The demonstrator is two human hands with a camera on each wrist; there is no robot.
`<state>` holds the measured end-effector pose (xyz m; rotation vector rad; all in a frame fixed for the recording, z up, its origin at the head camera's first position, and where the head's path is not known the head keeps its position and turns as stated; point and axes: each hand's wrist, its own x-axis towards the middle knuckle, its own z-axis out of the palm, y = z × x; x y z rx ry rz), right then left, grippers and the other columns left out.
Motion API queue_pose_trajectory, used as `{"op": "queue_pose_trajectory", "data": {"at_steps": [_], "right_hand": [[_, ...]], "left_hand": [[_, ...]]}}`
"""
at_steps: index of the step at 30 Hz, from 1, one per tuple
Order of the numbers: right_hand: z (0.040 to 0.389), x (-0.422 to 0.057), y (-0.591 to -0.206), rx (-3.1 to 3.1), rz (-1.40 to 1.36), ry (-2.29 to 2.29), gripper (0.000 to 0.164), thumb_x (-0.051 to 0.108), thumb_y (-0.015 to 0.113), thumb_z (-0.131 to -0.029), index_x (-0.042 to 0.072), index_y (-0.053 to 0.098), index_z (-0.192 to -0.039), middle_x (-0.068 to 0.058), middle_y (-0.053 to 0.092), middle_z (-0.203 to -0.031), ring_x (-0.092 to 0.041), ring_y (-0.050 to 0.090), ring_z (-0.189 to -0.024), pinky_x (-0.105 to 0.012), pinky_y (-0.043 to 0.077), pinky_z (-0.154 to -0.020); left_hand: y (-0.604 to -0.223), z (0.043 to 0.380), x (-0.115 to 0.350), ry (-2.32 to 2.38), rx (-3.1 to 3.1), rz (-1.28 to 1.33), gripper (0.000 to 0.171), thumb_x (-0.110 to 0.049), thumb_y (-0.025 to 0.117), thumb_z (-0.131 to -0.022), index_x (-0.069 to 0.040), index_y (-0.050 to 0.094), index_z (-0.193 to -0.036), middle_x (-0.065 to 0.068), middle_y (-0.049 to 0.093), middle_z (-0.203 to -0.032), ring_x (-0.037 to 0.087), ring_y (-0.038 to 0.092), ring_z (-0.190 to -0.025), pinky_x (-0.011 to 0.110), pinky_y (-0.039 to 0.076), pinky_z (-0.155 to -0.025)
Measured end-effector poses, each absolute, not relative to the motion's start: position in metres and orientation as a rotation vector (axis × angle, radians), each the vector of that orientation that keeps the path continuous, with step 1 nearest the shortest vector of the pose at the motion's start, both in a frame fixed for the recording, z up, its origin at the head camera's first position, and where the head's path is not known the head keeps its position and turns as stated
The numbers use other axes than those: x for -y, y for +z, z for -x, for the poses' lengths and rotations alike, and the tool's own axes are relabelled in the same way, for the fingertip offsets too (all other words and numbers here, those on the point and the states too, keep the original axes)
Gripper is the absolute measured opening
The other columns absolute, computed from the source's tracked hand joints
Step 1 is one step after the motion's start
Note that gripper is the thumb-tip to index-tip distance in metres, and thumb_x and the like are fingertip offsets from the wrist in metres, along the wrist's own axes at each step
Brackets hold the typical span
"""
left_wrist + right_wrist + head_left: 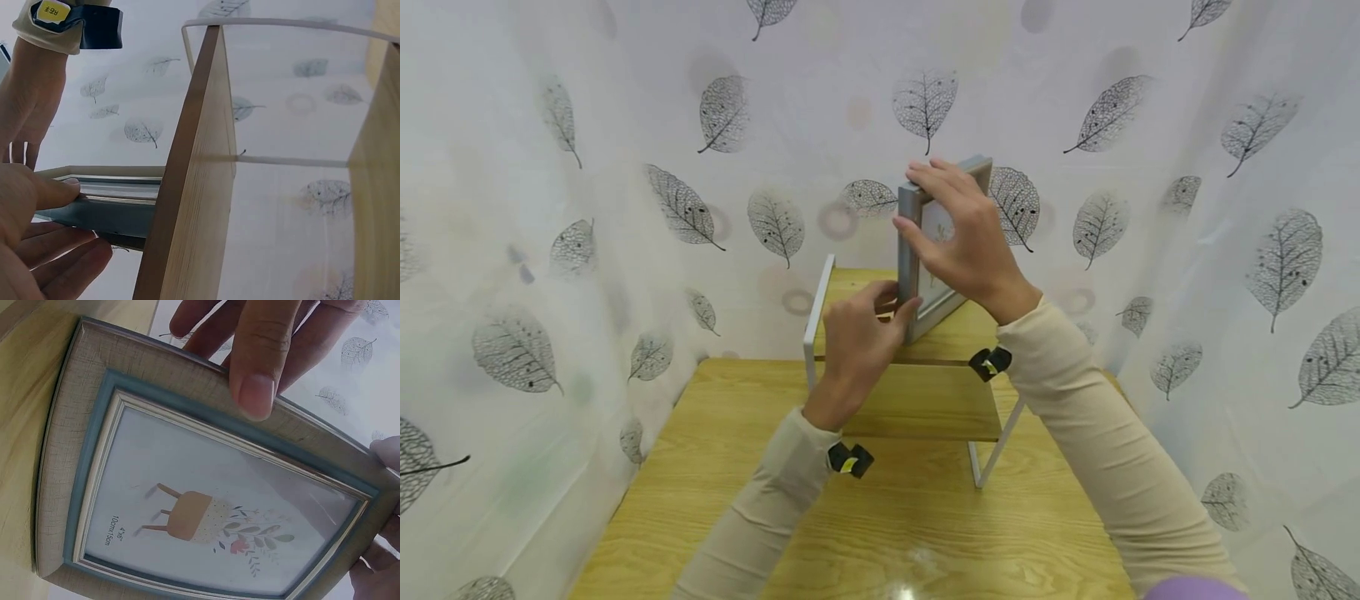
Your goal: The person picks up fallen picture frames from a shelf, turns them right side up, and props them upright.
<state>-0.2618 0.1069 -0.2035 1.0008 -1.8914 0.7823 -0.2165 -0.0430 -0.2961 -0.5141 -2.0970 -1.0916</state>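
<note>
A picture frame [908, 250] with a grey-blue side stands upright on the top board [951, 342] of a small two-tier shelf, turned at an angle. My left hand [861, 333] pinches its near side edge low down, thumb [256, 394] on the front and fingers behind. Higher up, my right hand [966, 237] holds the upper corner, its fingers over the top edge and thumb at the side. Behind the glazing, the right wrist view shows a print [200, 515] of a chair-like shape with flowers and leaves.
The shelf has a lower wooden board [925, 404] and white metal side legs [1000, 446]. It stands toward the back of a wooden table [880, 517]. Leaf-patterned curtains [820, 108] enclose the back and both sides.
</note>
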Motion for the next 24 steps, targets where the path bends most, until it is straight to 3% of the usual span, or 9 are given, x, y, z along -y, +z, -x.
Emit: {"op": "queue_pose_trajectory", "data": {"at_steps": [10,24], "right_hand": [[0.260,-0.114,-0.201,1.941,-1.047,0.833,0.047,0.009,0.075,-0.092,-0.004,0.061,-0.134,-0.017,0.058,-0.143,-0.022,0.039,-0.145,-0.034,0.026,-0.121],[0.260,-0.120,-0.203,1.881,-1.130,0.828,0.044,0.003,0.075,-0.090,-0.008,0.060,-0.131,-0.019,0.059,-0.141,-0.026,0.040,-0.145,-0.037,0.030,-0.119]], "left_hand": [[-0.296,0.214,0.038,-1.073,2.086,0.539,0.027,-0.024,0.079,-0.090,-0.001,0.075,-0.104,0.011,0.077,-0.099,0.019,0.077,-0.082,0.025,0.061,-0.066],[-0.301,0.212,0.033,-1.002,2.050,0.551,0.027,-0.026,0.080,-0.089,-0.002,0.076,-0.102,0.009,0.078,-0.098,0.018,0.076,-0.076,0.026,0.061,-0.063]]}}
